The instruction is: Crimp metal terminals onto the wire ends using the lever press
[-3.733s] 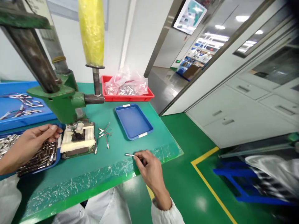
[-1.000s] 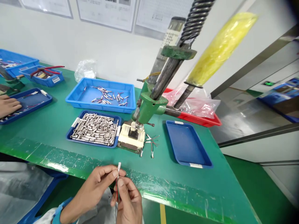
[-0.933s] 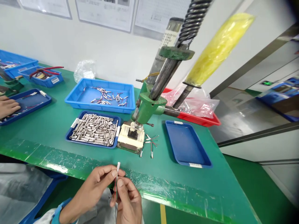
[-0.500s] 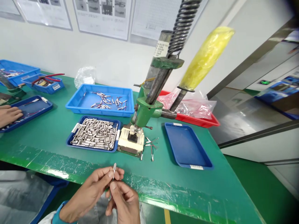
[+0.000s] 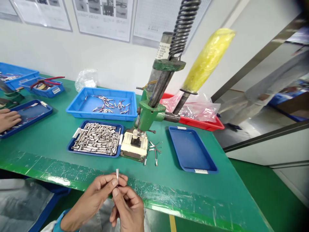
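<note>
My left hand point(image 5: 98, 190) pinches a small silvery metal tube point(image 5: 117, 173) between thumb and fingers, its upper end pointing up and away from me. Just below, my right hand point(image 5: 129, 206) is closed, thumb against fingers, on the thin lower part of the same piece; that part is mostly hidden. Both hands are at the table's front edge. Beyond them stand a dark blue tray point(image 5: 70, 149) full of metal tubes and a green hand press point(image 5: 151, 112) with a yellow-wrapped handle point(image 5: 209, 59). Several short wired pieces point(image 5: 155, 151) lie right of the press base.
A light blue bin point(image 5: 72, 111) holds wired parts. At right are a dark blue tray point(image 5: 193, 151) and a red bin point(image 5: 218, 125) with plastic bags. A co-worker's hand point(image 5: 8, 120) rests over a tray at far left. Someone's legs point(image 5: 248, 100) show beyond the frame at right.
The view has shifted slightly. Both hands keep their pinch, while the piece's lower end, visible below my right thumb before, is now hidden. A person has come into view at right.
</note>
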Demonstrator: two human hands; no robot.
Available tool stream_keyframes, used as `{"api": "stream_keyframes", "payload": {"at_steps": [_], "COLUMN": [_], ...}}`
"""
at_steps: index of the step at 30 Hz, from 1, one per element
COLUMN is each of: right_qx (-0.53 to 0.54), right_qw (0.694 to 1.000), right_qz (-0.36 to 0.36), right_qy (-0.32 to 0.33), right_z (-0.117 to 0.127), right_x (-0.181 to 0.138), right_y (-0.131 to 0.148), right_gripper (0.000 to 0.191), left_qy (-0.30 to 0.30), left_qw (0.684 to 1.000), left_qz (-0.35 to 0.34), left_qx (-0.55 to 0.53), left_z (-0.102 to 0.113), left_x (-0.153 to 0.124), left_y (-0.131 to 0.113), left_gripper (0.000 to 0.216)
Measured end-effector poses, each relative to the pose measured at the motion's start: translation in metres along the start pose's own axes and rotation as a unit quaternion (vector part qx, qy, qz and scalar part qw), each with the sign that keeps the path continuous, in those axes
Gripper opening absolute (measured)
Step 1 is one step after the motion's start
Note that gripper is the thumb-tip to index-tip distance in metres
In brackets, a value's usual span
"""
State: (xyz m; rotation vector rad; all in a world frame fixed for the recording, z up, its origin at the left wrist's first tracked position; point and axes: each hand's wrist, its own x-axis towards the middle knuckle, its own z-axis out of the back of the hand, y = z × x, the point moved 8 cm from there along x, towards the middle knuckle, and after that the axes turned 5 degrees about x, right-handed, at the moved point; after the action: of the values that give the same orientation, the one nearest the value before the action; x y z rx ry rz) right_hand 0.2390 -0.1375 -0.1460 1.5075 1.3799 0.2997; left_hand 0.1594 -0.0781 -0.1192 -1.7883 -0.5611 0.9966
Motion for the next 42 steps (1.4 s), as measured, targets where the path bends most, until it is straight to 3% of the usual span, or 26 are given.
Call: {"api": "stream_keyframes", "payload": {"at_steps": [5, 19, 22, 25, 28, 34, 42], "right_qx": [0.008, 0.002, -0.032, -0.067, -0.091, -0.121, -0.196], "right_qw": [1.000, 1.000, 0.998, 0.991, 0.980, 0.954, 0.904], "right_qz": [0.009, 0.014, 0.049, 0.112, 0.169, 0.268, 0.377], "right_qy": [-0.007, -0.002, -0.008, -0.038, -0.053, -0.050, -0.045], "right_z": [0.000, 0.002, 0.006, 0.013, 0.012, -0.007, -0.022], "right_x": [0.000, 0.000, 0.000, 0.009, 0.029, 0.060, 0.056], "right_y": [0.001, 0.000, 0.017, 0.052, 0.088, 0.124, 0.138], "right_gripper": [0.054, 0.053, 0.050, 0.048, 0.048, 0.043, 0.027], "left_qy": [0.025, 0.000, -0.030, -0.101, -0.139, -0.117, -0.116], "left_qw": [0.999, 0.990, 0.973, 0.928, 0.895, 0.889, 0.884], "left_qz": [-0.012, -0.072, -0.113, -0.176, -0.198, -0.203, -0.225], "left_qx": [0.019, 0.122, 0.200, 0.311, 0.375, 0.393, 0.394], "left_z": [-0.004, 0.000, 0.005, 0.015, 0.022, 0.019, 0.016], "left_x": [-0.001, -0.002, 0.000, 0.004, 0.009, 0.012, 0.010], "left_y": [-0.003, -0.014, -0.024, -0.039, -0.044, -0.040, -0.043], "left_gripper": [0.041, 0.042, 0.039, 0.035, 0.033, 0.032, 0.027]}}
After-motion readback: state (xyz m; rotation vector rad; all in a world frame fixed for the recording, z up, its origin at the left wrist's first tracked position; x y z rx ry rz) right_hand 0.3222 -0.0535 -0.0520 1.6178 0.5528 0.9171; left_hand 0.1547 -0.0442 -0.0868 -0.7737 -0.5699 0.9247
